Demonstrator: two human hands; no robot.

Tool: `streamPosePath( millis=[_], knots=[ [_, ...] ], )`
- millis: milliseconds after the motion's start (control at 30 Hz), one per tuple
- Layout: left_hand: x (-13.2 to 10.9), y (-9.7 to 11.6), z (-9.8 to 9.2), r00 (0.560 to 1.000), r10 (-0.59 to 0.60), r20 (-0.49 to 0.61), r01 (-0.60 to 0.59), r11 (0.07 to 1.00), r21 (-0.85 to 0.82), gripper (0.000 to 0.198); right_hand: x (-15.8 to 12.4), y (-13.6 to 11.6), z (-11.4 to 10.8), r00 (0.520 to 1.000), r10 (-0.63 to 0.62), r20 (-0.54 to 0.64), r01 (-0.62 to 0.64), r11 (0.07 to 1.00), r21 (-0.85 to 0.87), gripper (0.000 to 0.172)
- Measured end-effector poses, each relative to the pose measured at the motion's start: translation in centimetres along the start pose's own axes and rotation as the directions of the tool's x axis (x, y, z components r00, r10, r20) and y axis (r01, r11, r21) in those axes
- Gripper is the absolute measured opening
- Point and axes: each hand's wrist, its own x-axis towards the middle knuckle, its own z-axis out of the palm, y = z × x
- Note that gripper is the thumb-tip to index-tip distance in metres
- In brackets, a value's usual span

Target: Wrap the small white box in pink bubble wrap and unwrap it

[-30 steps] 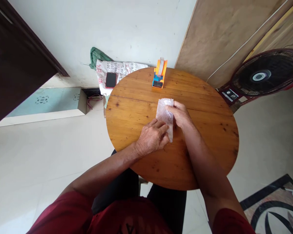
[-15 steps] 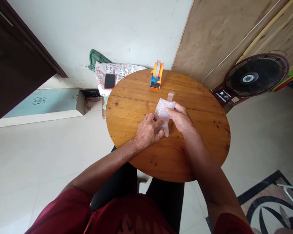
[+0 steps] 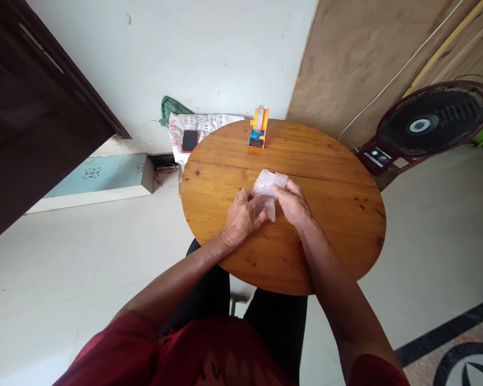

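A small piece of bubble wrap, clear and folded, is held between both hands above the round wooden table. My left hand grips its lower left side, fingers bent over it, and a loose flap hangs down beside the fingertips. Thumb on top, my right hand pinches the right edge. Whether anything lies inside the wrap cannot be seen. Beyond the hands, an orange and blue tape dispenser with a roll of clear tape stands near the table's far edge.
A phone lies on a printed white sack left of the table, with a green bag behind. A large black fan stands at the right. White wall and wooden board rise behind the table.
The strip of tape that stuck up from the wrap's top edge no longer shows there. The wrap is tilted lower and flatter between the hands. The camera view has shifted slightly.
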Motion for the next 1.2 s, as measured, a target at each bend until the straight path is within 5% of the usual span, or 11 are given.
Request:
streamPosePath(
  millis=[200,533,833,1200],
  knots=[
    [-0.1,-0.2,0.6,0.99,-0.097,-0.105,0.088,0.993,-0.081,0.026,-0.8,-0.5,0.8,1.0,0.027,-0.006,-0.027,0.987,-0.156,0.041],
    [0.2,-1.4,1.4,0.974,-0.1,-0.203,0.069,0.986,-0.153,0.071,-3.6,-2.2,0.7,1.0,-0.006,0.025,0.014,0.948,-0.319,0.032],
    [0.5,-0.8,0.3,0.99,-0.138,0.01,0.135,0.954,-0.267,0.038,-5.3,-2.1,1.3,0.997,-0.075,0.01,0.072,0.903,-0.423,0.022],
    [0.3,-1.2,0.8,0.996,-0.084,-0.04,0.064,0.928,-0.366,0.025,-7.0,-1.2,1.5,0.97,-0.229,0.083,0.236,0.801,-0.549,0.002]
  ],
)
